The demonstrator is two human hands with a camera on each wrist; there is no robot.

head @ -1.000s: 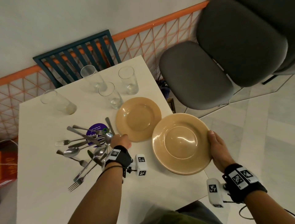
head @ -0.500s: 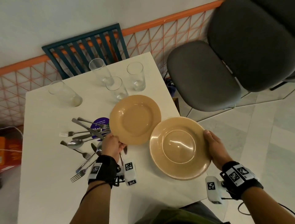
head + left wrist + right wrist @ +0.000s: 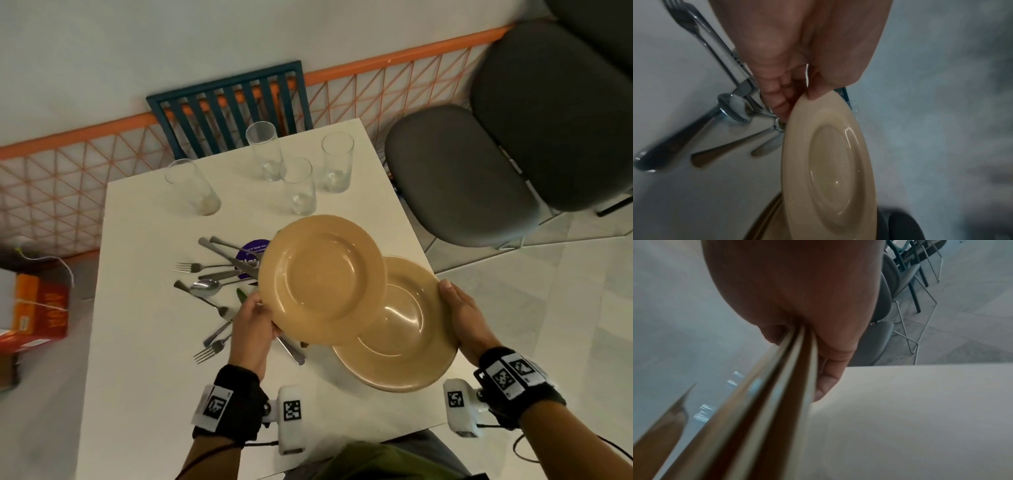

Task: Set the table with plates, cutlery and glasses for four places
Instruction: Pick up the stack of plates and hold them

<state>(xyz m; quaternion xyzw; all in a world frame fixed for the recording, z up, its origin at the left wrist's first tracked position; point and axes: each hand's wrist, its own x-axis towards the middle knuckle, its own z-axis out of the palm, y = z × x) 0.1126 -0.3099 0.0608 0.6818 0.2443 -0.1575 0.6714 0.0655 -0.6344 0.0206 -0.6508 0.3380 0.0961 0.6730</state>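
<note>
My left hand (image 3: 264,318) pinches the near-left rim of a tan plate (image 3: 322,277) and holds it tilted above the white table (image 3: 144,394). In the left wrist view the left hand (image 3: 807,91) has the thumb on top of the plate (image 3: 830,162) and the fingers beneath. The lifted plate overlaps a stack of tan plates (image 3: 407,346), whose right rim my right hand (image 3: 454,301) grips. Close up, the right hand (image 3: 803,340) clamps several rims of the stack (image 3: 774,386). A cutlery pile (image 3: 219,284) lies left of the plates. Several empty glasses (image 3: 298,186) stand behind.
A grey chair (image 3: 462,178) stands off the table's right edge and a blue slatted chair (image 3: 233,102) at its far side, against an orange mesh railing (image 3: 51,185). An orange box (image 3: 37,308) sits on the floor at the left. A purple sticker (image 3: 253,248) lies under the cutlery.
My left hand took hold of the single plate's rim, lifted it off the table and carried it right, over the stack. The right hand kept its grip on the stack.
</note>
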